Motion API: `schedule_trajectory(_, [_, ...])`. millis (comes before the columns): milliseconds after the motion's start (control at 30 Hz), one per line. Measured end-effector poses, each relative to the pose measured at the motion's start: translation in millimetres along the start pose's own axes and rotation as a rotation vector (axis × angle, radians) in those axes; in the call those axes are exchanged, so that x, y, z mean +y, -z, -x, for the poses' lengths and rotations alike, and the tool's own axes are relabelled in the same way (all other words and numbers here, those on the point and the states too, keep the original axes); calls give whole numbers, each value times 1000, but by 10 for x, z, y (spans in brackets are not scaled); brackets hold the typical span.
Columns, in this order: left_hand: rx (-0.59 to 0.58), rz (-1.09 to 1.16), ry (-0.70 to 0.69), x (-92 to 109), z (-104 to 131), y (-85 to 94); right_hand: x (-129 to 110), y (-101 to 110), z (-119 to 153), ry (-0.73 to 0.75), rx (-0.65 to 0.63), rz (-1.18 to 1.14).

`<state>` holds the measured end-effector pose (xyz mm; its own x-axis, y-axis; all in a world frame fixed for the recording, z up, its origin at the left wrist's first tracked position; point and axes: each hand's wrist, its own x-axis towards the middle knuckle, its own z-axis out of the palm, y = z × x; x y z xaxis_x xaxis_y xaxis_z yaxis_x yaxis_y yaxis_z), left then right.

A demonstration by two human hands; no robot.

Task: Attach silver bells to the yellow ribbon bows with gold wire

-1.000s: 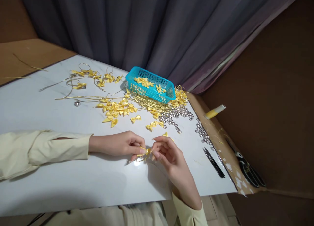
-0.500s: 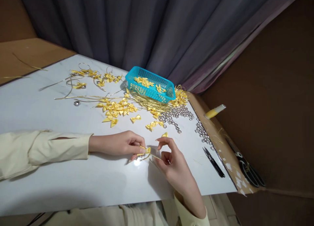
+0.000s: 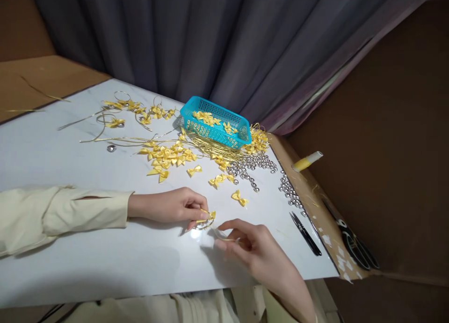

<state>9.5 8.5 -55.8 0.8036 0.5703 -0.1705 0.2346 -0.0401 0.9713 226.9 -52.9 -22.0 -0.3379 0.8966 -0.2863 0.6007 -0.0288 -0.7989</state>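
Observation:
My left hand [image 3: 178,205] pinches a small yellow ribbon bow [image 3: 212,215], mostly covered by its fingers. A loop of gold cord [image 3: 206,226] curves below that bow. To the right and a little nearer, my right hand [image 3: 257,248] has thumb and fingers drawn together around a thin length of the cord; its fingertips are slightly blurred. Just beyond the right hand a single yellow bow [image 3: 240,198] lies on the white tabletop [image 3: 133,262]. A pile of loose bows [image 3: 168,155] sits farther back.
Behind the bows stands a blue basket [image 3: 215,136] holding more bows, with a bundle of gold cord [image 3: 213,147] before it. Silver beads [image 3: 257,163] are scattered at right. Black tweezers [image 3: 306,234] and scissors [image 3: 358,246] lie near the right edge. Finished-looking cord-and-bow pieces [image 3: 126,105] rest at back left.
My right hand has moved down and to the right, uncovering the single bow behind it. My left hand stays in place, still pinching its bow.

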Motion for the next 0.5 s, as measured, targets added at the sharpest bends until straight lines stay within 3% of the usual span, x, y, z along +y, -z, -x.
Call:
schedule_trajectory(233, [9,8,5,18,-5,-3,-116,-36,44,-62,-273,-243])
schedule_trajectory(367, [17,21,6,0,-4,-12,-139,150,270,-61,-190,-156])
schedule_trajectory(500, [21,20,21,1,-5,-7,-102,267,384,-2,24,62])
